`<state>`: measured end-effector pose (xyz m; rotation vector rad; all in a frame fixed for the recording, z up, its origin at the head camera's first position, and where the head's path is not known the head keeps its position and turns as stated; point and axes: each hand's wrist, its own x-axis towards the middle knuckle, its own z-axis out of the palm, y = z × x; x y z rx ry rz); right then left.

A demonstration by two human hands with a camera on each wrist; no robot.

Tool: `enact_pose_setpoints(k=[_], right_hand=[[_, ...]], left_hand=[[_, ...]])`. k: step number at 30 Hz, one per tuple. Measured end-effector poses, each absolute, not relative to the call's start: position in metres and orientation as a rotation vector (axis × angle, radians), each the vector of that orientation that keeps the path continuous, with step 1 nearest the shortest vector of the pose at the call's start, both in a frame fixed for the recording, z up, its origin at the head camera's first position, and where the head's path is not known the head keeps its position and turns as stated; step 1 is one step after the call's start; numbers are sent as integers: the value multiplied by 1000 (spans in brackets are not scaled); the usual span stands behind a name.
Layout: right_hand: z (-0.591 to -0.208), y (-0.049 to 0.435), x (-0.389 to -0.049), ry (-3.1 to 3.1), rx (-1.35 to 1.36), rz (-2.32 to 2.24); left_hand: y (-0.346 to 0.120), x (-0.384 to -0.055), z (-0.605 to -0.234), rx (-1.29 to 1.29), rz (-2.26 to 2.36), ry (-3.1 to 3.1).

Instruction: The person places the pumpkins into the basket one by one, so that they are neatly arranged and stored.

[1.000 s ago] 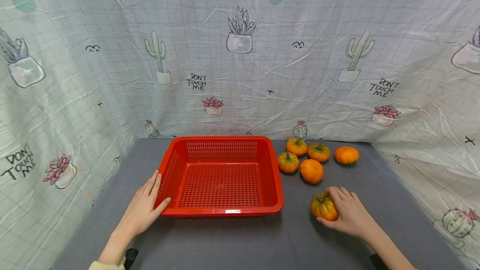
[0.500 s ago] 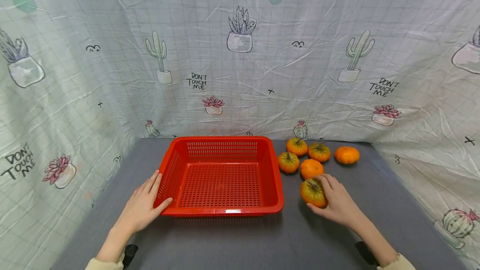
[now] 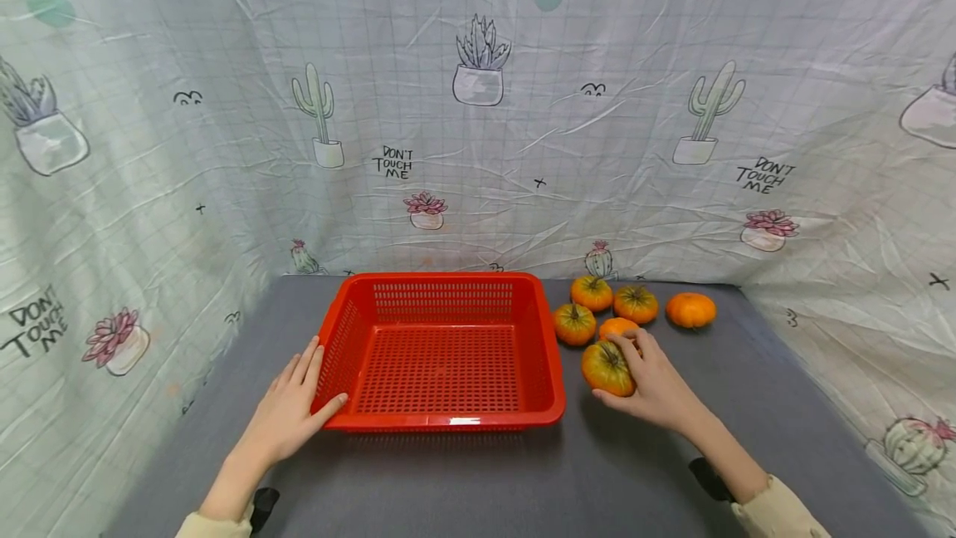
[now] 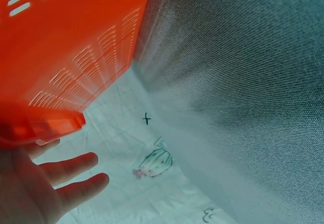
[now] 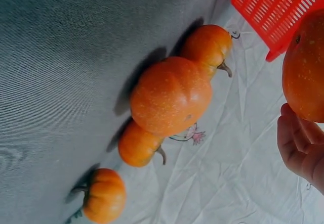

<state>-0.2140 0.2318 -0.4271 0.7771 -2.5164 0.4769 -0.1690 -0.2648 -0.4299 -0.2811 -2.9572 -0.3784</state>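
Note:
In the head view my right hand point(image 3: 657, 384) holds a small green-and-orange pumpkin point(image 3: 607, 369), thumb on its near side and fingers at its far right. The right wrist view shows this pumpkin point(image 5: 306, 70) above the table level, its underside plain orange. My left hand point(image 3: 287, 409) rests at the left rim of a red plastic basket point(image 3: 463, 420), fingers straight along the outside and thumb over the front corner. In the left wrist view its fingers point(image 4: 76, 168) stick out straight below the basket's rim point(image 4: 45, 128). The basket's perforated floor is bare.
Several more small pumpkins stand right of the basket: a green-topped one point(image 3: 574, 325) beside its wall, two behind, an orange one point(image 3: 616, 327) partly hidden by the held pumpkin, another orange one point(image 3: 690, 310) farther right. A cactus-print cloth point(image 3: 538, 148) encloses the grey table point(image 3: 463, 488).
My right hand has carried the held pumpkin up and leftward, toward the basket, so that it now overlaps the orange pumpkin behind. The left hand and basket stay nearly still.

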Motion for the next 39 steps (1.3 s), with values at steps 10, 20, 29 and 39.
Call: enact_pose_setpoints(k=[10, 20, 29, 39], right_hand=[[-417, 220, -230, -2491, 831, 466], [-407, 207, -242, -2447, 853, 434], [-399, 196, -250, -2460, 871, 451], [-396, 183, -262, -2585, 857, 492]], left_hand=[[-264, -169, -431, -287, -394, -2932], [-265, -171, -434, -300, -374, -2912], [-264, -171, -433, -303, -388, -2927], [-264, -170, -432, -299, -397, -2926]])
